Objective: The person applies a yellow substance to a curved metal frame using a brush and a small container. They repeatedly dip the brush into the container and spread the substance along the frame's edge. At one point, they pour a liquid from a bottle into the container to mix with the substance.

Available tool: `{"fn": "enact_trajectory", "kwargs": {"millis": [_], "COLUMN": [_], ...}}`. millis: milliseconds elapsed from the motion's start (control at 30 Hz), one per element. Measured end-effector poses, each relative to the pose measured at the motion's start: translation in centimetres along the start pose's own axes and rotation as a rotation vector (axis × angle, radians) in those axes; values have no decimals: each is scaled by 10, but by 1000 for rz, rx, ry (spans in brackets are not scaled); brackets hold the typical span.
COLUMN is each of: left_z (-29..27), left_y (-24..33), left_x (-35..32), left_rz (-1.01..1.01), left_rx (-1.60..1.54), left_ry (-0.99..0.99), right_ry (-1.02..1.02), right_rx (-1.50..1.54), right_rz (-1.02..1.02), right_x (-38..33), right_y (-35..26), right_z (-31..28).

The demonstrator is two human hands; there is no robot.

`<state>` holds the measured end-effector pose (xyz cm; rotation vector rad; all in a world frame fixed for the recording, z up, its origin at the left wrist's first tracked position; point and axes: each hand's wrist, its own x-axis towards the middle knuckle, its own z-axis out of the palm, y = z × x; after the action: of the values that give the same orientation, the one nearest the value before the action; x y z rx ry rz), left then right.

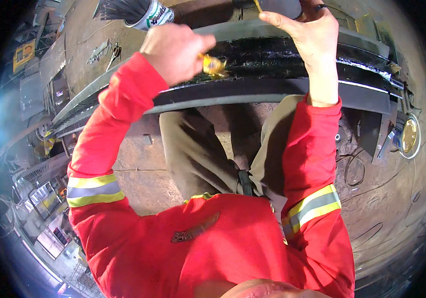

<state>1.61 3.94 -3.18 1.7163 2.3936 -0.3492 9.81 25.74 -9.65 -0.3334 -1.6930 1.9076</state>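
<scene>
My red sleeve (123, 99) leads to my left hand (175, 52), fisted round a brush (214, 65), coating the black beam (282, 59); my right hand (305, 32) pinches something yellow. Next: even strokes rightward.

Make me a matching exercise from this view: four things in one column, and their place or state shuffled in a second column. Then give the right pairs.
Things
1. left hand
2. right hand
3. round can
4. steel beam

Place or state
A. lies across the picture, its top coated glossy black
B. stands at the top edge, beyond the beam
C. closed on a yellow brush touching the black coating
D. raised at the beam's far side, pinching a thin yellow thing

Pairs: 1-C, 2-D, 3-B, 4-A
</scene>
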Motion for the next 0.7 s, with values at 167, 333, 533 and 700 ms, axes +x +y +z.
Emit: {"fn": "enact_trajectory", "kwargs": {"millis": [167,333,533,700], "left_z": [-16,0,-16,27], "left_y": [-3,5,-12,17], "left_x": [-21,-30,-16,21], "left_rz": [130,-3,-67,136], "left_rx": [-129,-36,-252,25], "left_ry": [116,62,220,132], "right_ry": [49,19,17,27], "right_rx": [-129,-1,29,-38], "right_rz": [12,-5,-28,-11], "right_x": [2,1,2,1], "right_y": [-2,7,9,5], "right_z": [-10,-4,-7,-3]}}
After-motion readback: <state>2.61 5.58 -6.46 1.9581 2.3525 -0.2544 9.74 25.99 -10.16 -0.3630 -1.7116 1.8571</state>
